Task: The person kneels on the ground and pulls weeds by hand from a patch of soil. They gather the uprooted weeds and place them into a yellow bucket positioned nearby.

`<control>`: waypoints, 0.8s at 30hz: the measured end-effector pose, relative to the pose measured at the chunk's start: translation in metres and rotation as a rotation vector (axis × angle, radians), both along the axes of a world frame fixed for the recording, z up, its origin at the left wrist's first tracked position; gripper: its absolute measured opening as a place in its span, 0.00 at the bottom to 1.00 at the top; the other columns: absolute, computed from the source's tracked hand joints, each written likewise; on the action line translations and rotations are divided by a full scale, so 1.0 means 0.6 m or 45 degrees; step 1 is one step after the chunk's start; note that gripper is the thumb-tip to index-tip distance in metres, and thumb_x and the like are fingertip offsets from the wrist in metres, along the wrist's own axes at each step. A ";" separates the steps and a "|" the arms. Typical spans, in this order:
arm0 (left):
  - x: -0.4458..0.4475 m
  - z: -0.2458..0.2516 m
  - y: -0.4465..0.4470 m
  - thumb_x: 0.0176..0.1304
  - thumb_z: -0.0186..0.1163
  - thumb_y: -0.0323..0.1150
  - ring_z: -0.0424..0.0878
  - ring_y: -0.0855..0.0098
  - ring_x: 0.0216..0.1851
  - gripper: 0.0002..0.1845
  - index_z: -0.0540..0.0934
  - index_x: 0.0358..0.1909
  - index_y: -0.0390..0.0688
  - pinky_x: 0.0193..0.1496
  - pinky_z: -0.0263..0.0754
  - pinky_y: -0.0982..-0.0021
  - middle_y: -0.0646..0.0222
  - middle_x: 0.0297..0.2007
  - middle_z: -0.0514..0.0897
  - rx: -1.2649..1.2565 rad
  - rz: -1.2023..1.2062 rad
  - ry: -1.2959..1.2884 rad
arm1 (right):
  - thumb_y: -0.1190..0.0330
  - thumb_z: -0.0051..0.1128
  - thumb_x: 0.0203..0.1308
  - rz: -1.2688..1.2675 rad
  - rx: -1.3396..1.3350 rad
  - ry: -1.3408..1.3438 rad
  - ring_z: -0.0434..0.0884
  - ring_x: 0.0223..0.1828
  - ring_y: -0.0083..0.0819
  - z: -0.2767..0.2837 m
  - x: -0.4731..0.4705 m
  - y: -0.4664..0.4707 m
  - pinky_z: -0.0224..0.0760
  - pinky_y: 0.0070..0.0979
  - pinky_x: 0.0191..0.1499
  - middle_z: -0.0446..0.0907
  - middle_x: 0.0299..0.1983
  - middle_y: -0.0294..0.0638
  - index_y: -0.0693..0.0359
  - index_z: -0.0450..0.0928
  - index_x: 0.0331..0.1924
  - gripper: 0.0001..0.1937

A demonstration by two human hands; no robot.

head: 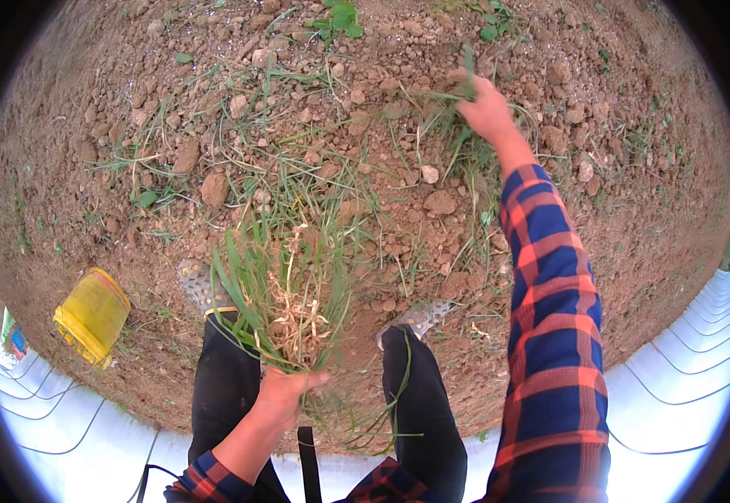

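A thick bundle of pulled grass [283,308] is clasped in my left hand [283,393], low between my knees. Pale, dry roots and stems show in the middle of the bundle, with long green blades around them. My right hand [487,110] is stretched far forward and to the right, just over the soil. Its fingers are closed around some green grass blades [469,66], and motion blurs the fingertips. Below that hand, more grass [475,154] lies on or grows from the ground; which of the two I cannot tell.
Loose grass [302,166] lies strewn over cloddy brown soil [641,207]. A yellow plastic bucket [95,311] lies tipped at the left. My patterned shoes [425,314] stand apart on the dirt. Broad-leaved green plants [343,19] grow ahead. Whitish sheeting [673,390] with dark curved lines borders the ground.
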State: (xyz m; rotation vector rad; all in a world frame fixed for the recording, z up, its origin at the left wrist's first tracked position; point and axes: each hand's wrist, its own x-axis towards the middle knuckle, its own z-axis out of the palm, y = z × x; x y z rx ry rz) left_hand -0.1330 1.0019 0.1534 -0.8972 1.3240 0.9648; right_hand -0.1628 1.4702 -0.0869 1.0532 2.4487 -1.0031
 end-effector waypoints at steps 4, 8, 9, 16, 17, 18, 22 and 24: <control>0.009 -0.007 0.002 0.52 0.68 0.26 0.86 0.65 0.34 0.16 0.81 0.45 0.38 0.38 0.78 0.65 0.65 0.33 0.86 0.020 0.133 0.014 | 0.52 0.73 0.53 0.217 0.241 -0.007 0.56 0.74 0.72 -0.032 0.022 -0.196 0.71 0.58 0.66 0.55 0.77 0.58 0.36 0.73 0.69 0.35; 0.007 -0.009 0.004 0.54 0.66 0.25 0.85 0.65 0.34 0.13 0.82 0.43 0.37 0.40 0.79 0.64 0.63 0.33 0.86 -0.043 0.149 0.057 | 0.80 0.55 0.54 0.283 0.024 -0.079 0.78 0.51 0.55 0.027 0.122 -0.312 0.79 0.46 0.52 0.74 0.58 0.48 0.47 0.80 0.50 0.20; 0.005 -0.011 0.003 0.55 0.65 0.25 0.85 0.65 0.34 0.13 0.82 0.43 0.36 0.40 0.79 0.65 0.63 0.33 0.86 -0.038 0.152 0.055 | 0.79 0.56 0.54 0.211 -0.163 -0.003 0.80 0.49 0.50 0.061 0.144 -0.318 0.79 0.43 0.52 0.76 0.55 0.46 0.49 0.79 0.51 0.21; 0.004 -0.020 -0.011 0.57 0.64 0.25 0.85 0.65 0.35 0.11 0.81 0.42 0.34 0.40 0.82 0.60 0.63 0.33 0.85 -0.005 0.204 0.096 | 0.75 0.66 0.53 -0.731 -1.028 0.450 0.81 0.56 0.30 0.224 0.243 -0.229 0.77 0.32 0.55 0.81 0.54 0.39 0.59 0.76 0.56 0.24; 0.004 -0.018 -0.014 0.57 0.64 0.25 0.85 0.65 0.35 0.12 0.81 0.43 0.34 0.40 0.83 0.59 0.62 0.34 0.85 0.018 0.216 0.107 | 0.75 0.66 0.52 -1.000 -1.190 0.573 0.82 0.55 0.31 0.213 0.272 -0.214 0.78 0.32 0.54 0.82 0.55 0.41 0.60 0.77 0.57 0.25; 0.000 -0.019 -0.019 0.56 0.64 0.25 0.85 0.65 0.35 0.13 0.80 0.45 0.34 0.39 0.83 0.58 0.62 0.36 0.85 -0.054 0.175 0.006 | 0.75 0.66 0.51 -0.755 -0.599 0.117 0.82 0.53 0.32 0.180 0.294 -0.211 0.78 0.31 0.54 0.83 0.54 0.41 0.60 0.77 0.58 0.26; 0.003 -0.017 -0.031 0.56 0.67 0.24 0.85 0.71 0.33 0.10 0.82 0.40 0.38 0.37 0.73 0.70 0.67 0.33 0.87 0.034 0.284 0.180 | 0.76 0.65 0.50 -0.960 -0.152 -0.064 0.84 0.50 0.34 0.101 0.458 -0.208 0.78 0.31 0.52 0.85 0.51 0.42 0.61 0.78 0.60 0.28; 0.007 -0.015 -0.042 0.55 0.67 0.25 0.84 0.67 0.34 0.13 0.81 0.42 0.35 0.40 0.79 0.63 0.64 0.34 0.85 -0.005 0.269 0.111 | 0.74 0.65 0.51 -1.206 -0.168 -0.033 0.83 0.51 0.34 0.081 0.526 -0.215 0.76 0.31 0.55 0.84 0.52 0.42 0.64 0.77 0.61 0.28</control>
